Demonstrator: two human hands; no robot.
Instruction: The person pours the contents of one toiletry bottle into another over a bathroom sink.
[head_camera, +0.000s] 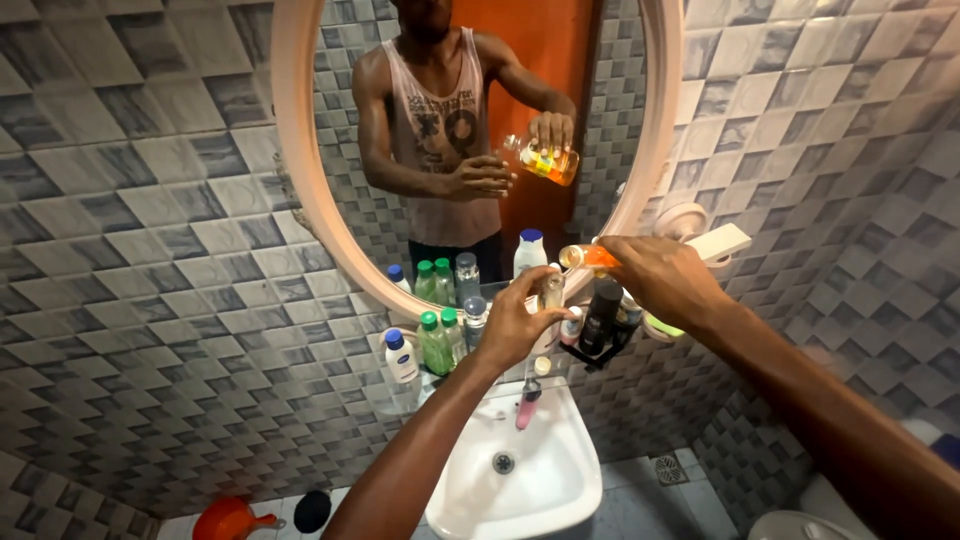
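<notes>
Both forearms reach out over a white washbasin (560, 470), below which a pink tube (526, 404) hangs near the tap. Just beyond, the left hand (515, 325) is cupped, fingers curled and gripping nothing I can make out, while the right hand (668, 280) grasps a tilted bottle of orange liquid (588, 257), its neck aimed at the left palm. Farther back, green-capped bottles (436, 343) and a black bottle (600, 315) line the shelf beneath an oval mirror (300, 190).
</notes>
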